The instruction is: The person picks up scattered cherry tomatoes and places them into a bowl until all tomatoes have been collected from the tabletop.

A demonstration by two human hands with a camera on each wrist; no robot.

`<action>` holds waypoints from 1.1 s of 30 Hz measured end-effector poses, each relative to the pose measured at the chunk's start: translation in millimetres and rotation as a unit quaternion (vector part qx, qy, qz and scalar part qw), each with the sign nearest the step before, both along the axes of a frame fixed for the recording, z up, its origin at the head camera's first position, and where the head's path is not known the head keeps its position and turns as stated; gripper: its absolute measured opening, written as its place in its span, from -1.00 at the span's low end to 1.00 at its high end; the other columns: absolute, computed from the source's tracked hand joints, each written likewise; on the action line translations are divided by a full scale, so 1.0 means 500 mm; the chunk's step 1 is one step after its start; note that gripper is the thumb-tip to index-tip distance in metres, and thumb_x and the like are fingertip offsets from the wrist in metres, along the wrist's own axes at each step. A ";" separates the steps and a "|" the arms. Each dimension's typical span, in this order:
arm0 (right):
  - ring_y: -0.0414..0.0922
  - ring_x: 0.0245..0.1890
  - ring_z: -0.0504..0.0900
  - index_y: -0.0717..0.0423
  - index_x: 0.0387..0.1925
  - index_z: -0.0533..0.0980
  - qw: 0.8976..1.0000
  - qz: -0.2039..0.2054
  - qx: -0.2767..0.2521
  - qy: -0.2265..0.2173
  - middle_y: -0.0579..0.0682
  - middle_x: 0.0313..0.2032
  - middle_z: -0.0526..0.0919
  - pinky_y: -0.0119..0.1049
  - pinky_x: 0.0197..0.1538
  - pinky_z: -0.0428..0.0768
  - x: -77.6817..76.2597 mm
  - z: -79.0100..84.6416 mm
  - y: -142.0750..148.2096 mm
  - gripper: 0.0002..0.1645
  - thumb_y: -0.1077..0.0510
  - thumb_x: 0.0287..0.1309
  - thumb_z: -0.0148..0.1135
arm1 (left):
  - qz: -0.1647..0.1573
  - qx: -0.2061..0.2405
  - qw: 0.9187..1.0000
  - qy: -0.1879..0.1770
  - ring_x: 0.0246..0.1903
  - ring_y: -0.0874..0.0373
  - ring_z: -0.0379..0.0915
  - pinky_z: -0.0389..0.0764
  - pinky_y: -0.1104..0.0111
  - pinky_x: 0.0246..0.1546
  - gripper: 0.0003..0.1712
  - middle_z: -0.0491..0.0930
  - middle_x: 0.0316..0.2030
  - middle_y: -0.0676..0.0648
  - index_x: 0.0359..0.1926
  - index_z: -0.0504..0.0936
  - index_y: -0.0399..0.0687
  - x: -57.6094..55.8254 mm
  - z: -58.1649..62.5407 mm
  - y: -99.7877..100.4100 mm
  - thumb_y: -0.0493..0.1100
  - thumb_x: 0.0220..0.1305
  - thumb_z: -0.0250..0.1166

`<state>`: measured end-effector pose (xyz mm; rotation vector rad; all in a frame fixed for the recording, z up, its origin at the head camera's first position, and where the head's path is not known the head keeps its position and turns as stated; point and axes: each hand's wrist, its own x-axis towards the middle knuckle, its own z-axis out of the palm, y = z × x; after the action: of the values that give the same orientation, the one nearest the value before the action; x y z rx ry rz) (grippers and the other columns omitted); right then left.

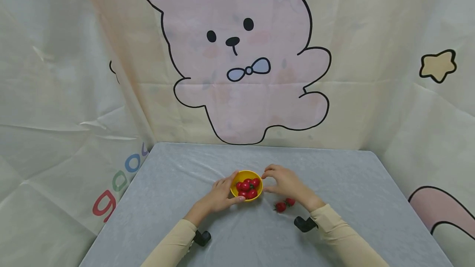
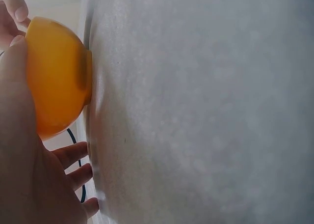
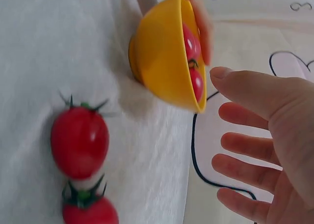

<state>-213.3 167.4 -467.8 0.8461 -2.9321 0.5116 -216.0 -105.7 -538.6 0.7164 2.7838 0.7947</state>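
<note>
A yellow bowl (image 1: 242, 176) stands on the table with several cherry tomatoes (image 1: 245, 186) inside. My left hand (image 1: 221, 195) holds the bowl from its left side, thumb at the near rim and index finger along the far rim. In the left wrist view, the other fingers extend past the bowl (image 2: 56, 81). Close to the bowl's right rim is my right hand (image 1: 283, 181), its fingers loosely bent with nothing between them. Two more cherry tomatoes, a nearer one (image 1: 280, 207) and a farther one (image 1: 290, 202), lie on the table under the right wrist.
The table (image 1: 178, 168) has a grey cloth top. Behind it hangs a curtain (image 1: 356, 106) printed with a cartoon bear. Black camera mounts stick out at the left wrist (image 1: 202, 238) and the right wrist (image 1: 305, 224).
</note>
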 end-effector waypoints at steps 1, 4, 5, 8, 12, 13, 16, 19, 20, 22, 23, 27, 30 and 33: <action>-0.02 0.02 0.62 0.01 -0.08 0.68 1.000 -0.004 -0.002 -0.004 -0.01 0.04 0.63 -0.03 0.11 0.63 0.000 0.000 0.006 -0.60 -0.06 0.05 0.48 | 0.000 -0.002 1.000 0.000 0.45 -0.19 0.14 0.05 -0.11 0.49 0.13 0.10 0.55 -0.02 0.59 -0.15 0.14 0.000 0.000 0.000 0.51 0.22 0.09; -0.02 0.04 0.61 0.02 -0.07 0.67 1.000 -0.017 -0.007 -0.015 -0.02 0.05 0.63 -0.03 0.13 0.62 -0.001 0.000 0.026 -0.60 -0.06 0.08 0.46 | -0.002 -0.003 1.000 0.003 0.44 -0.18 0.15 0.06 -0.11 0.49 0.13 0.10 0.55 -0.01 0.59 -0.16 0.14 -0.001 0.000 0.001 0.52 0.22 0.09; -0.02 0.03 0.61 0.01 -0.08 0.67 1.000 -0.019 -0.006 -0.016 -0.02 0.04 0.63 -0.02 0.12 0.62 -0.001 0.000 0.033 -0.60 -0.06 0.08 0.46 | -0.003 -0.003 1.000 0.003 0.44 -0.19 0.15 0.06 -0.11 0.49 0.13 0.10 0.55 -0.02 0.59 -0.15 0.13 -0.001 0.000 0.000 0.52 0.22 0.09; -0.03 0.03 0.60 -0.01 -0.09 0.67 0.999 -0.032 -0.007 -0.023 -0.05 0.03 0.63 -0.03 0.10 0.63 0.001 -0.002 0.054 -0.62 -0.07 0.08 0.46 | -0.006 -0.002 1.000 0.005 0.45 -0.19 0.15 0.06 -0.11 0.49 0.13 0.10 0.55 -0.02 0.59 -0.16 0.13 -0.001 0.000 0.000 0.51 0.23 0.09; -0.05 0.01 0.61 -0.02 -0.11 0.67 0.999 -0.041 -0.006 -0.024 -0.09 -0.01 0.63 -0.04 0.06 0.63 0.005 -0.008 0.080 -0.62 -0.08 0.07 0.46 | -0.006 0.000 1.000 0.003 0.44 -0.19 0.15 0.07 -0.11 0.49 0.13 0.10 0.55 -0.02 0.59 -0.15 0.12 0.000 0.000 0.000 0.51 0.23 0.09; -0.05 0.01 0.61 -0.01 -0.12 0.67 0.999 -0.041 -0.008 -0.025 -0.09 -0.01 0.63 -0.05 0.06 0.63 0.006 -0.010 0.086 -0.63 -0.07 0.06 0.47 | -0.006 0.000 1.000 0.003 0.44 -0.19 0.15 0.07 -0.11 0.49 0.13 0.10 0.55 -0.02 0.59 -0.15 0.12 0.000 0.000 0.000 0.51 0.23 0.09; -0.04 0.00 0.62 0.00 -0.13 0.68 0.998 -0.048 -0.009 -0.030 -0.06 -0.02 0.63 -0.02 0.06 0.63 0.010 -0.018 0.103 -0.63 -0.06 0.05 0.47 | -0.005 0.001 1.000 0.000 0.44 -0.18 0.15 0.07 -0.11 0.49 0.13 0.10 0.55 -0.02 0.59 -0.15 0.12 0.000 0.001 0.000 0.51 0.22 0.09; -0.03 0.00 0.61 0.01 -0.14 0.69 0.998 -0.057 -0.014 -0.039 -0.05 -0.03 0.64 -0.01 0.07 0.62 0.015 -0.027 0.118 -0.64 -0.05 0.04 0.48 | -0.004 0.001 1.000 -0.001 0.44 -0.18 0.15 0.06 -0.11 0.49 0.13 0.10 0.55 -0.01 0.59 -0.15 0.12 0.000 0.001 0.001 0.51 0.22 0.09; -0.03 0.00 0.61 0.01 -0.14 0.69 0.997 -0.060 -0.013 -0.041 -0.05 -0.03 0.64 -0.01 0.07 0.62 0.017 -0.031 0.122 -0.64 -0.05 0.04 0.48 | -0.004 0.000 1.000 -0.001 0.44 -0.19 0.15 0.06 -0.11 0.49 0.14 0.10 0.55 -0.01 0.59 -0.15 0.12 0.000 0.001 0.001 0.51 0.22 0.09; -0.04 -0.02 0.62 0.01 -0.15 0.69 0.997 -0.059 -0.010 -0.040 -0.06 -0.05 0.64 -0.03 0.04 0.62 0.021 -0.037 0.130 -0.65 -0.05 0.04 0.48 | -0.003 0.001 1.000 -0.003 0.45 -0.19 0.14 0.05 -0.11 0.49 0.13 0.09 0.55 -0.01 0.59 -0.15 0.13 0.000 0.001 0.001 0.51 0.22 0.10; -0.05 -0.02 0.62 0.01 -0.15 0.69 0.997 -0.060 -0.013 -0.043 -0.07 -0.05 0.64 -0.04 0.04 0.62 0.024 -0.040 0.133 -0.65 -0.04 0.04 0.48 | -0.003 0.001 1.000 -0.003 0.45 -0.19 0.14 0.05 -0.12 0.49 0.13 0.09 0.55 -0.01 0.59 -0.15 0.13 0.000 0.001 0.001 0.51 0.22 0.10; -0.07 -0.05 0.62 -0.01 -0.17 0.69 0.998 -0.050 -0.012 -0.039 -0.10 -0.07 0.64 -0.07 0.00 0.62 0.033 -0.051 0.147 -0.67 -0.05 0.05 0.47 | -0.001 0.000 1.000 -0.004 0.45 -0.19 0.14 0.04 -0.12 0.50 0.14 0.10 0.55 -0.01 0.59 -0.16 0.14 0.000 0.002 0.000 0.52 0.22 0.09; -0.10 -0.05 0.62 -0.03 -0.17 0.68 0.998 -0.046 -0.007 -0.037 -0.13 -0.08 0.63 -0.09 0.02 0.62 0.038 -0.061 0.156 -0.67 -0.07 0.04 0.47 | 0.000 -0.002 1.000 -0.002 0.45 -0.18 0.14 0.04 -0.12 0.49 0.14 0.10 0.55 -0.01 0.59 -0.16 0.15 0.000 0.001 0.000 0.53 0.21 0.08; -0.11 -0.06 0.62 -0.05 -0.18 0.68 0.998 -0.046 -0.004 -0.036 -0.16 -0.09 0.63 -0.12 0.00 0.62 0.042 -0.070 0.162 -0.65 -0.11 0.03 0.48 | 0.001 -0.002 1.000 -0.003 0.45 -0.18 0.13 0.04 -0.12 0.50 0.14 0.09 0.55 0.00 0.59 -0.17 0.15 0.000 0.000 0.000 0.53 0.21 0.08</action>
<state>-192.0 248.1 -503.0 0.7038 -3.0137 0.5580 -216.0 -105.9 -538.4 0.7107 2.7803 0.7885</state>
